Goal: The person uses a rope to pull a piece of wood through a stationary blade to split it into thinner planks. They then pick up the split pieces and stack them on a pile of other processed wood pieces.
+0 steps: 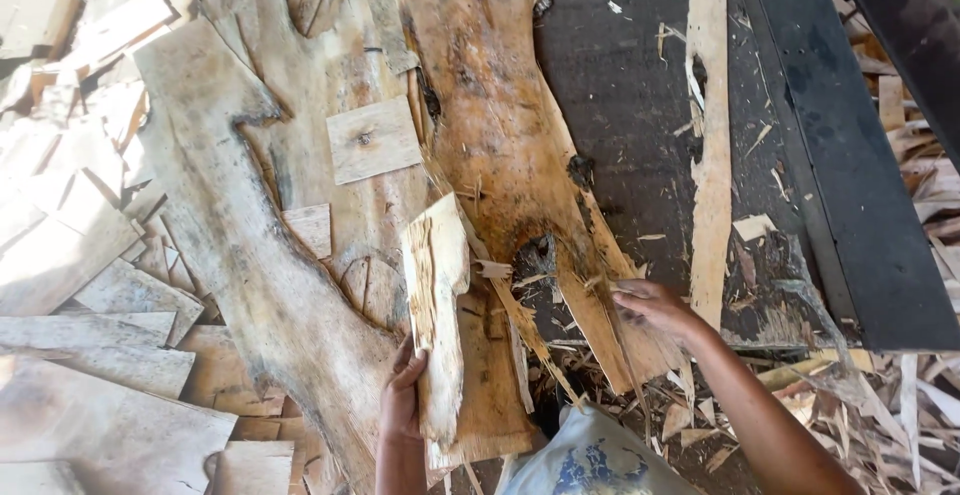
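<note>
Head view. The left hand grips a torn veneer strip by its near edge, upright over the big sheet. The right hand rests flat, fingers loose and holding nothing, on that sheet's ragged right edge. The brittle strip could likely snap, or splinters prick bare skin. Scraps pile left; a dark bench lies far right, amid shavings.

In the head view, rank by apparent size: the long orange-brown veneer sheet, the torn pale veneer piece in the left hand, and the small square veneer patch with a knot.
1. Long orange-brown veneer sheet, by far the largest.
2. Torn pale veneer piece held by the left hand.
3. Small square veneer patch with a knot; it lies farther from the camera, so its gap to the second is unsure.
</note>
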